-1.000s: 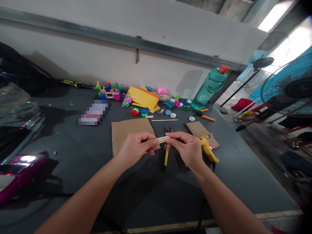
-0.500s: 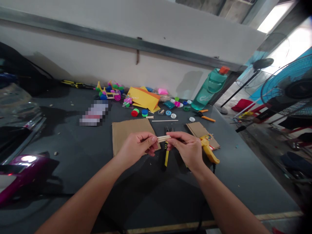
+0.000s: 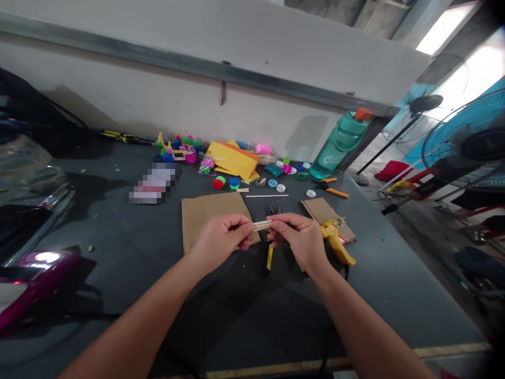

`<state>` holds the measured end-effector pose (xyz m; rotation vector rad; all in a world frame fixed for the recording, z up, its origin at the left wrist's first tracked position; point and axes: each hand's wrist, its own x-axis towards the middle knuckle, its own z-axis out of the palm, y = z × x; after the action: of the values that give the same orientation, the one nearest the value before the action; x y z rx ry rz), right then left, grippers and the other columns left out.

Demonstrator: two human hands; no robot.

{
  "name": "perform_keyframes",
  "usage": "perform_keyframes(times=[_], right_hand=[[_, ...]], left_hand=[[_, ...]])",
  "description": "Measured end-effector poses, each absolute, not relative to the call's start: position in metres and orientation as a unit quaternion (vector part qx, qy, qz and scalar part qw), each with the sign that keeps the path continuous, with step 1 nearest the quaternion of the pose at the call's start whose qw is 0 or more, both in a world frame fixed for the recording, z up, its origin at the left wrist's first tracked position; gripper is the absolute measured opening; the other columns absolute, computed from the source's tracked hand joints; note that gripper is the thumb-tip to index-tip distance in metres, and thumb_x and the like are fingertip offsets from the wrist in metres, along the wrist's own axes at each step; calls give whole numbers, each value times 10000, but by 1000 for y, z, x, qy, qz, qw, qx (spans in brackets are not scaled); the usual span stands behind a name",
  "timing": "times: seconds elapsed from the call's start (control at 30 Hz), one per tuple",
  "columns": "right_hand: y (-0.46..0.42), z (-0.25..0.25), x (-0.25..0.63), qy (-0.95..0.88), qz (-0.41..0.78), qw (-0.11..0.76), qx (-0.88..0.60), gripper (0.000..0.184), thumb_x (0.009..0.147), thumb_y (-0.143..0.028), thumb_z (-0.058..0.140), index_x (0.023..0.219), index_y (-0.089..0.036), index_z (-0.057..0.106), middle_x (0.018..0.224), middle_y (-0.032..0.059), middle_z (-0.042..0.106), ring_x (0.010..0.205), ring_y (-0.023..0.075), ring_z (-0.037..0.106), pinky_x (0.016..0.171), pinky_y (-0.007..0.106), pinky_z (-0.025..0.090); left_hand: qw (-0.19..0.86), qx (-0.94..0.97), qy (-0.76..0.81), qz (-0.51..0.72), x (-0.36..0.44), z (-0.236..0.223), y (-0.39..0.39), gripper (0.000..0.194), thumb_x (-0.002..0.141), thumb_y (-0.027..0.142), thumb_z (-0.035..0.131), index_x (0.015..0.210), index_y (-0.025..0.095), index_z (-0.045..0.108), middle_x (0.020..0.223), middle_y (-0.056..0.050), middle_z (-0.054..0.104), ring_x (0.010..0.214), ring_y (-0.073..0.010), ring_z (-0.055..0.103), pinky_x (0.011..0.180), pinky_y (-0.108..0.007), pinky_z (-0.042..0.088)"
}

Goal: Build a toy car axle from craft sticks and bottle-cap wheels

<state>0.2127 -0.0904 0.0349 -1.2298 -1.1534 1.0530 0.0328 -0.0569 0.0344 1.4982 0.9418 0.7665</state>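
The left hand (image 3: 221, 243) and the right hand (image 3: 298, 242) both pinch a small bundle of wooden craft sticks (image 3: 262, 226), one hand at each end, in front of the body. The sticks are light and stiff but thin, so they can snap; the ends are a good place to hold. Under the grip lies a yellow utility knife (image 3: 269, 257), with a yellow glue gun (image 3: 335, 242) to the right and a cardboard sheet (image 3: 209, 221) to the left, on a dark table (image 3: 118, 295). Beyond the grip stands a teal water bottle (image 3: 335, 150).

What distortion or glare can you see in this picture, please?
In the head view, wide-angle distortion bends the metal rail, the bright opening at right is blown out, and glare burns on the purple object.
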Motion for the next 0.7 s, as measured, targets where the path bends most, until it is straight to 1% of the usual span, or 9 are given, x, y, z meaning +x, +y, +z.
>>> perform_keyframes(times=[0.1, 0.27, 0.4, 0.47, 0.57, 0.7], right_hand=[[-89, 34, 214, -483, 455, 531, -528, 170, 710, -293, 694, 823, -170, 728, 584, 14, 672, 514, 126, 629, 436, 222, 536], [-90, 38, 214, -498, 436, 516, -543, 160, 703, -293, 696, 786, -156, 710, 544, 6, 656, 472, 113, 607, 427, 219, 523], [-91, 39, 213, -504, 426, 516, -546, 164, 709, -301, 695, 779, -153, 704, 541, 7, 652, 457, 113, 600, 430, 230, 527], [-91, 38, 213, -508, 423, 518, -543, 190, 721, -320, 685, 805, -151, 707, 576, 21, 667, 485, 129, 621, 428, 236, 529], [-91, 35, 214, -520, 409, 518, -542, 263, 779, -367, 626, 898, -146, 704, 649, 45, 691, 528, 148, 649, 412, 231, 519], [-93, 33, 217, -563, 352, 501, -555, 308, 862, -375, 526, 1031, -166, 676, 696, 46, 694, 535, 131, 643, 386, 193, 466]], left_hand=[[546, 659, 406, 320, 32, 33, -57, 230, 827, 344, 546, 717, 153, 613, 636, 3, 584, 571, -93, 554, 592, -220, 477], [511, 689, 410, 310, 32, 32, -57, 234, 835, 347, 533, 721, 161, 619, 641, 2, 591, 587, -99, 556, 592, -217, 455], [507, 691, 414, 307, 32, 33, -57, 238, 829, 354, 537, 708, 166, 617, 634, 3, 593, 584, -104, 564, 584, -219, 453], [520, 678, 417, 310, 32, 34, -57, 235, 822, 353, 546, 701, 164, 615, 625, 3, 593, 572, -102, 562, 581, -220, 458], [567, 638, 415, 315, 32, 33, -56, 229, 809, 358, 565, 708, 158, 612, 629, 4, 597, 559, -97, 563, 589, -227, 480], [625, 574, 415, 328, 34, 33, -55, 211, 785, 345, 601, 709, 149, 605, 644, 8, 599, 547, -86, 566, 593, -230, 504]])
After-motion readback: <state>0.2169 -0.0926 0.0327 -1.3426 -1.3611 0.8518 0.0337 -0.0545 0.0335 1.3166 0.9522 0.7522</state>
